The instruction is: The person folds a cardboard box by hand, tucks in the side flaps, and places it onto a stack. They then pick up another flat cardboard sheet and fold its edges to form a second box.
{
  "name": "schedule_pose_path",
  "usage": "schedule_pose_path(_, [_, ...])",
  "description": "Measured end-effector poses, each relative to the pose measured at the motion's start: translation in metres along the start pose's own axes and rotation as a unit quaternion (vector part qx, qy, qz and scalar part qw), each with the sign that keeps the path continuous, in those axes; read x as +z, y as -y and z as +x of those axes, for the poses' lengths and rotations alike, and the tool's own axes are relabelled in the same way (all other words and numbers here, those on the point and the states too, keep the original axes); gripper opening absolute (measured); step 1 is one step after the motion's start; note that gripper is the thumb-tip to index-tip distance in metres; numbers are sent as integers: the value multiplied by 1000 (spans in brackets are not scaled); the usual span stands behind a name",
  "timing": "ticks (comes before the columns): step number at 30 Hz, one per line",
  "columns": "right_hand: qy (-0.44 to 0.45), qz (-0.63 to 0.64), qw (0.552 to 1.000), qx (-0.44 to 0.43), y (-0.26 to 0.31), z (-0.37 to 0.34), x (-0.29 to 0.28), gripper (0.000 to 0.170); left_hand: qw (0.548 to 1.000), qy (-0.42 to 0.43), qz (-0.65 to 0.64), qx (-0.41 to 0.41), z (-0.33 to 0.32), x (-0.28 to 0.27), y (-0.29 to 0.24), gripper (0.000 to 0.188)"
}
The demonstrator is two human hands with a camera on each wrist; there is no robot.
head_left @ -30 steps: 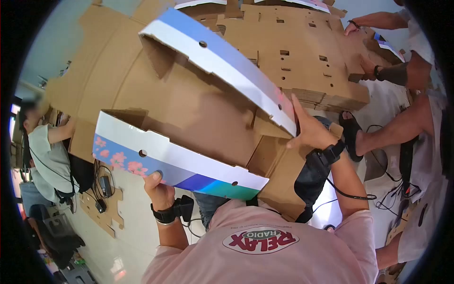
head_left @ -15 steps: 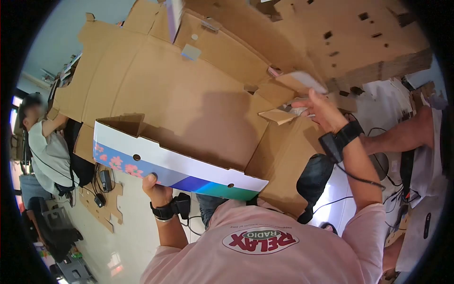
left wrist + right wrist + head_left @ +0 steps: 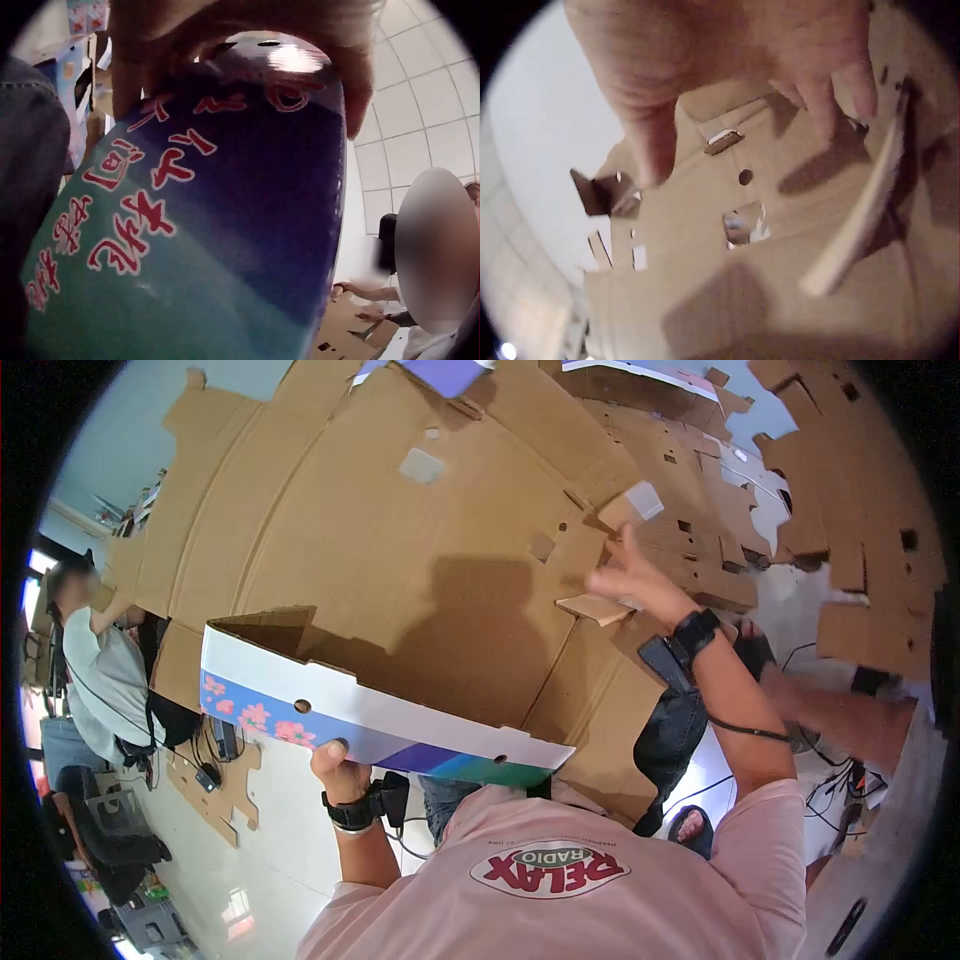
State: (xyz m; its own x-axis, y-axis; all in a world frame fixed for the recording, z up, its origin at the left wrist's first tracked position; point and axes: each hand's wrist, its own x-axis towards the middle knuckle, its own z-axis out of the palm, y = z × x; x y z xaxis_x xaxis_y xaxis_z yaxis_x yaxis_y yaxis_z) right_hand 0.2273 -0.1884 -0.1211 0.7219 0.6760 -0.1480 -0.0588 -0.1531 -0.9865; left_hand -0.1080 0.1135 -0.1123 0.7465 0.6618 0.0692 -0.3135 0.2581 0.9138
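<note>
Head view: the left hand (image 3: 342,774) grips the lower edge of the printed side wall (image 3: 400,726), whose long axis runs from ten to four o'clock; the unfolded cardboard carton (image 3: 370,550) spreads from it toward one. The small cardboard flap (image 3: 598,609) lies at seven o'clock from the right hand (image 3: 648,588), the nearer hand, its fingers spread and grasping nothing; contact is unclear.

matt brown corrugated cardboard box (image 3: 380,530), glossy printed side panel (image 3: 380,735), pink cloth shirt (image 3: 600,915)
</note>
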Motion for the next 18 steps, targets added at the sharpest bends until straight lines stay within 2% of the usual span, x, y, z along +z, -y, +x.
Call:
schedule_pose_path(2, [61,-146,985,-68,-5,-12,3,116,1000,-13,-18,-7,1,0,-1,65])
schedule_pose_path(3, [106,-301,944,-84,-4,-22,3,103,999,-18,-25,-11,0,-1,0,64])
schedule_pose_path(4, [148,-448,876,-96,-3,-28,2,90,999,-22,-32,-16,0,-2,0,64])
schedule_pose_path(5, [146,-449,876,-93,-7,-27,1,90,999,-20,-33,-19,1,-2,2,64])
schedule_pose_path(7, [48,-427,900,-77,-11,-19,-1,55,999,-16,-40,-14,1,0,7,65])
schedule_pose_path(8, [9,-409,912,-10,-8,-12,-1,39,999,-15,-41,-15,2,-2,7,65])
schedule_pose_path(9, [8,-410,912,-10,-16,-7,-7,39,999,-7,-47,-17,4,-4,7,66])
schedule_pose_path(10, [-25,-273,961,26,-29,0,-15,42,998,1,-53,-19,6,-6,6,66])
schedule_pose_path(11, [-57,-129,988,60,-41,4,-22,44,998,2,-52,-18,7,-6,6,66])
schedule_pose_path(13, [-82,-117,988,64,-37,6,-23,42,998,1,-59,8,9,-5,6,68])
schedule_pose_path(15, [-106,79,981,139,-37,6,-23,40,998,-2,-58,12,10,-5,9,68])
schedule_pose_path(16, [-96,15,982,161,-81,26,-50,32,998,-5,-58,17,11,-5,9,69])
schedule_pose_path(17, [-97,15,982,160,-107,32,-66,32,998,-4,-59,18,11,-6,9,69])
schedule_pose_path(18, [-31,-84,990,113,-128,36,-80,28,999,5,-51,3,12,-7,8,70])
